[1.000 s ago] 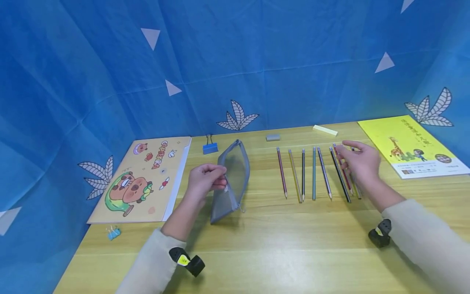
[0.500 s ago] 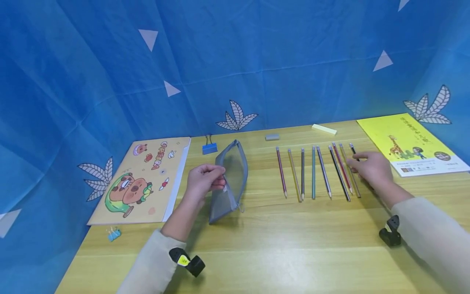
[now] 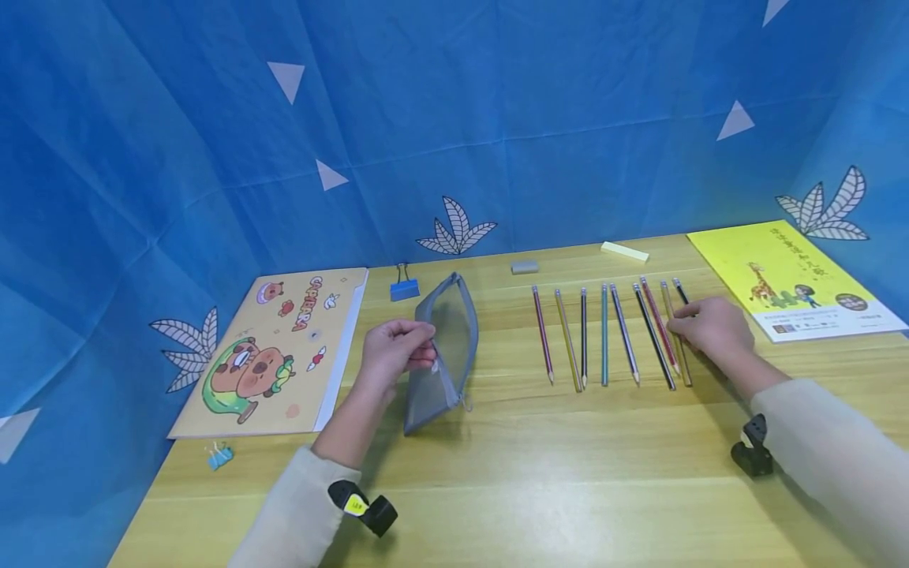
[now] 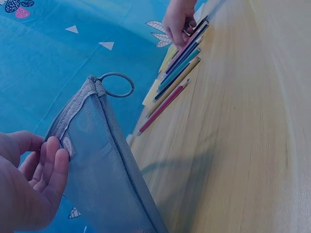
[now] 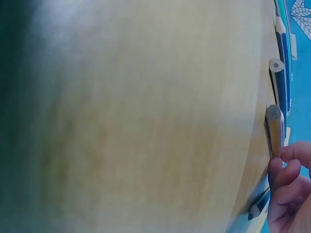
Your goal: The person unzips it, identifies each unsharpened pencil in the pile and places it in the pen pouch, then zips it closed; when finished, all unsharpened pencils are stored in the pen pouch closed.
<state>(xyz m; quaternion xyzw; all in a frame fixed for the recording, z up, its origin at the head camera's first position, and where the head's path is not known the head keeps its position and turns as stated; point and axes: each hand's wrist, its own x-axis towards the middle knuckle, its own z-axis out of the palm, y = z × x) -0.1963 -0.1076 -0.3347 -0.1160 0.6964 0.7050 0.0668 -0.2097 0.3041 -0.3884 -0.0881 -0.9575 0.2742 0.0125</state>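
My left hand (image 3: 399,347) pinches one edge of a grey mesh zip pouch (image 3: 447,347), whose mouth gapes. A ring (image 4: 118,84) hangs at the pouch's zip end in the left wrist view. My right hand (image 3: 713,330) is at the right end of a row of pencils, with thumb and finger pinching a gold pencil (image 3: 683,367). In the right wrist view the gold pencil (image 5: 275,131) points its unsharpened end at the camera. Beneath the right hand lies a dark pencil (image 3: 680,289), partly hidden. Several other pencils, among them a teal pencil (image 3: 604,335), lie side by side to the left.
A capybara folder (image 3: 277,347) lies at the left, near a blue binder clip (image 3: 405,290) and a smaller light-blue clip (image 3: 220,456). At the back are a grey eraser (image 3: 525,267) and a pale yellow stick (image 3: 625,252). A yellow booklet (image 3: 795,284) lies at the right.
The right hand has come down and to the right from above the pencils onto the gold pencil, which has turned slightly. The left hand and pouch have stayed nearly still.
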